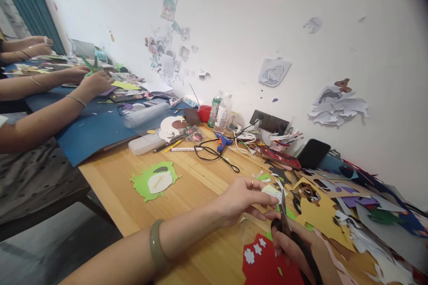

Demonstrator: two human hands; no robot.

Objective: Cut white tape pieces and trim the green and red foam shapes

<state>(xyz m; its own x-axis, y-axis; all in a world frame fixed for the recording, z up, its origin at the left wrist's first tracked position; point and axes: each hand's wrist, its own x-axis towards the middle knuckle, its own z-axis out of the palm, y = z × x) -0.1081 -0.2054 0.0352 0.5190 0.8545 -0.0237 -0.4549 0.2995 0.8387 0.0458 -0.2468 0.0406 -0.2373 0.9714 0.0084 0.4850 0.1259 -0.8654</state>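
Note:
Between thumb and fingers my left hand (245, 200) pinches a small pale paper piece (271, 191) with a printed outline on it. My right hand (294, 240) grips black-handled scissors (283, 218), their blades pointing up right beside the paper's edge; whether they touch it I cannot tell. Under my hands lies a red paper shape (259, 265) bearing several small white flower cutouts (249, 256). To the left rests a green paper cutout (155, 181) with a white oval and a dark patch on it.
Paper scraps (321, 211) pile up on the right. A phone (313, 153) leans near the wall. Behind are a blue glue gun (222, 141) with a black cord, bottles (223, 111) and a pen case (150, 142). At left, another person's hands (95, 82) hold green scissors (89, 67).

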